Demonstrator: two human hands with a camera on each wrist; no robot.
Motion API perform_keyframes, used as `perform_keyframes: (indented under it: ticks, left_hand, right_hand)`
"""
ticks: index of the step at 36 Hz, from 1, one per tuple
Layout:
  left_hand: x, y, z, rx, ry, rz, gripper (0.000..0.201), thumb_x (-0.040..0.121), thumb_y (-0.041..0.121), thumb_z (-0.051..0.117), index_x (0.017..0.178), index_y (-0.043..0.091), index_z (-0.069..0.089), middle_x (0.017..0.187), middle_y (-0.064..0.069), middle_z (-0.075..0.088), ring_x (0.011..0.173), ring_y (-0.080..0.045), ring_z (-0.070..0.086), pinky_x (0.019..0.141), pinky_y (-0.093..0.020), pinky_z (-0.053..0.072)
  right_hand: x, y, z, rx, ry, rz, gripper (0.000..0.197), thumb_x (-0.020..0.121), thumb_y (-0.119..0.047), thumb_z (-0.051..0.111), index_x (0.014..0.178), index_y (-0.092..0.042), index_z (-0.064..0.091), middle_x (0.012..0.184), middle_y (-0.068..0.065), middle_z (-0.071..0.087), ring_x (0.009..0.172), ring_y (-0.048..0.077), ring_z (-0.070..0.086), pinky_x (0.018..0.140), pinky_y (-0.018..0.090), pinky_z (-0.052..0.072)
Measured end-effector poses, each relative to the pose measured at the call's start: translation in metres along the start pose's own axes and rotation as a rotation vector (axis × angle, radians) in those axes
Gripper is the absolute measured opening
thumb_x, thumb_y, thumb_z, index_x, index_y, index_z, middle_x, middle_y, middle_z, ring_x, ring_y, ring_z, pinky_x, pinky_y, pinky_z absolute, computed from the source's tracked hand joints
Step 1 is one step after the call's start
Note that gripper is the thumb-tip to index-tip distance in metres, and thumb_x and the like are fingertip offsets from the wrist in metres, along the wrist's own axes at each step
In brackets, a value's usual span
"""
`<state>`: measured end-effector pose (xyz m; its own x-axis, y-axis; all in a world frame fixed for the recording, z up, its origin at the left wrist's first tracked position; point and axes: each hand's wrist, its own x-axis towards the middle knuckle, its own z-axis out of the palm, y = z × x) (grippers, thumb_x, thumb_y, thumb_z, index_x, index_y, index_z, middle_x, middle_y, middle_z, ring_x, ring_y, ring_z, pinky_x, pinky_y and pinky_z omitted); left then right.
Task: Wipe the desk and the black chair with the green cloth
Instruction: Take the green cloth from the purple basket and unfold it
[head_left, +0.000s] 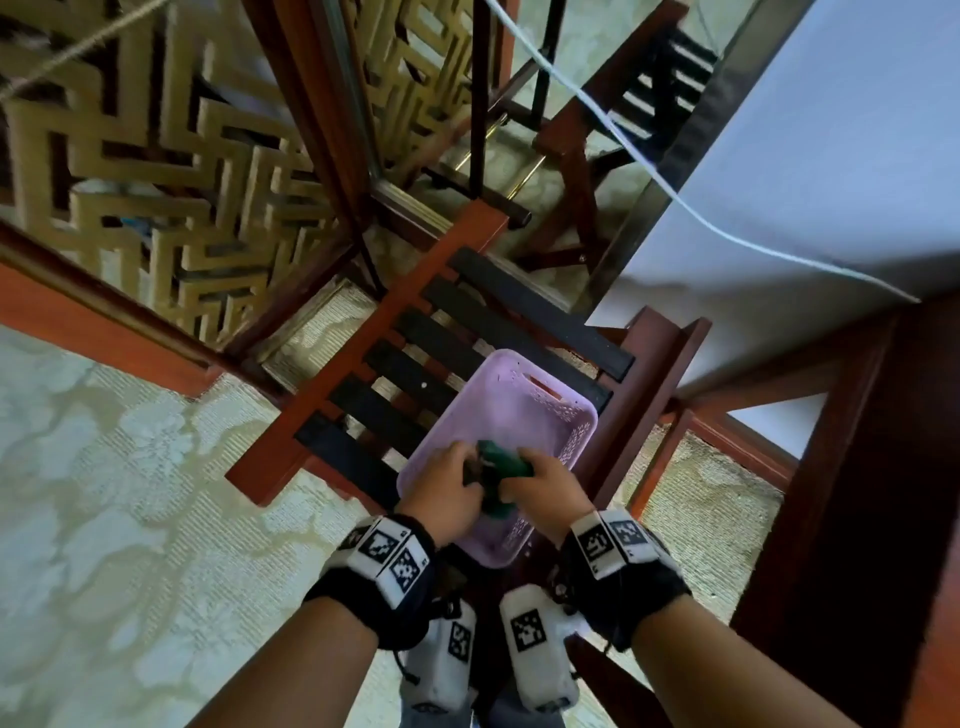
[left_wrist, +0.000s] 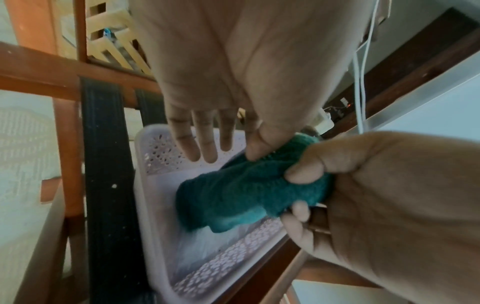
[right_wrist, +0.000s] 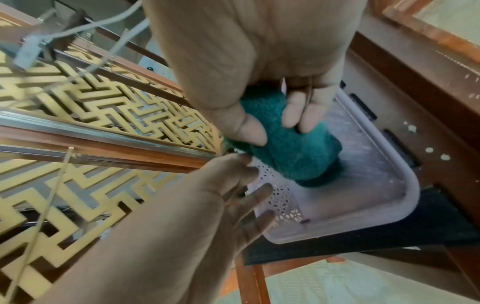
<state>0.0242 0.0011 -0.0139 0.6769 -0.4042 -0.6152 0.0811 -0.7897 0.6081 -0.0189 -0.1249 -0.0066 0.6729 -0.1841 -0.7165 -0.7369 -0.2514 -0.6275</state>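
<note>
Both hands meet over a lilac basket (head_left: 519, 374), which sits on the black chair (head_left: 540, 312) (black slats, red-brown wood frame). The basket is on the right part of the seat, w/ bare slats to its left.

Green cloth (head_left: 504, 457) is bunched up btwn the two hands, above the basket's near end. Its lower end hangs close to the basket floor; can't tell if it touches.

R hand (head_left: 545, 488) is clenched round the cloth. In the R wrist view the thumb is on one side and the fingers (right_wrist: 293, 111) wrap the other. Firm grasp on the cloth's right end.

L hand (head_left: 447, 483) pinches the cloth's left end under the thumb. In the L wrist view the other fingers (left_wrist: 205, 144) stay straight and spread over the basket's perforated wall, gripping nothing themselves.

Desk (head_left: 831, 182) has a white top and dark wood legs. It's on the right, just beside the chair. A white cable (head_left: 675, 196) runs across it from far to near-right.

A gold lattice screen (head_left: 156, 156) stands far-left, behind the chair. A second slatted chair (head_left: 660, 78) is at the far end, along the desk. Pale patterned floor (head_left: 104, 493) is near-left.

Both wrists wear black bands w/ square marker tags.
</note>
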Motion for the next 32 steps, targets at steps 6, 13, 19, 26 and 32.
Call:
perform_keyframes:
  ticks: [6, 13, 19, 26, 32]
  left_hand:
    - [-0.042, 0.025, -0.028, -0.198, -0.011, 0.095, 0.066, 0.091, 0.017, 0.056, 0.145, 0.036, 0.022, 0.144, 0.005, 0.034, 0.13, -0.015, 0.038, 0.108, -0.042, 0.037]
    - [-0.082, 0.057, -0.052, -0.043, -0.024, 0.222, 0.027, 0.082, 0.03, 0.057, 0.095, 0.007, 0.063, 0.121, -0.012, 0.059, 0.113, -0.025, 0.054, 0.098, -0.04, 0.045]
    - [-0.119, 0.083, -0.068, -0.104, -0.02, 0.305, 0.039, 0.071, 0.05, 0.057, 0.081, 0.012, 0.055, 0.082, -0.009, 0.063, 0.079, -0.025, 0.059, 0.077, -0.044, 0.049]
    - [-0.146, 0.121, -0.069, -0.096, -0.035, 0.405, 0.015, 0.092, 0.03, 0.058, 0.079, 0.022, 0.053, 0.071, 0.003, 0.054, 0.07, -0.014, 0.053, 0.066, -0.03, 0.04]
    - [-0.16, 0.161, -0.058, -0.063, -0.07, 0.475, 0.014, 0.098, 0.02, 0.049, 0.102, 0.027, 0.061, 0.104, 0.004, 0.061, 0.098, -0.009, 0.058, 0.076, -0.02, 0.044]
  right_hand:
    - [-0.064, -0.024, -0.025, 0.143, -0.082, -0.068, 0.051, 0.074, 0.022, 0.043, 0.091, -0.021, 0.063, 0.09, 0.006, 0.067, 0.089, 0.022, 0.062, 0.079, 0.026, 0.052]
    - [-0.13, -0.041, -0.057, 0.196, 0.028, -0.17, 0.024, 0.066, -0.005, 0.06, 0.085, -0.018, 0.062, 0.082, 0.002, 0.065, 0.08, 0.019, 0.06, 0.073, 0.033, 0.049]
    - [-0.177, -0.039, -0.082, 0.209, 0.207, -0.269, 0.01, 0.084, -0.016, 0.07, 0.085, -0.012, 0.061, 0.078, 0.003, 0.062, 0.072, 0.017, 0.058, 0.068, 0.03, 0.046]
    - [-0.22, -0.032, -0.109, -0.124, 0.449, -0.307, 0.018, 0.088, -0.007, 0.059, 0.088, -0.023, 0.051, 0.091, 0.001, 0.065, 0.071, 0.018, 0.063, 0.066, 0.033, 0.054]
    - [-0.247, -0.016, -0.146, -0.132, 0.592, -0.331, 0.03, 0.074, 0.004, 0.064, 0.069, -0.017, 0.042, 0.068, 0.001, 0.054, 0.058, 0.006, 0.052, 0.051, 0.016, 0.04]
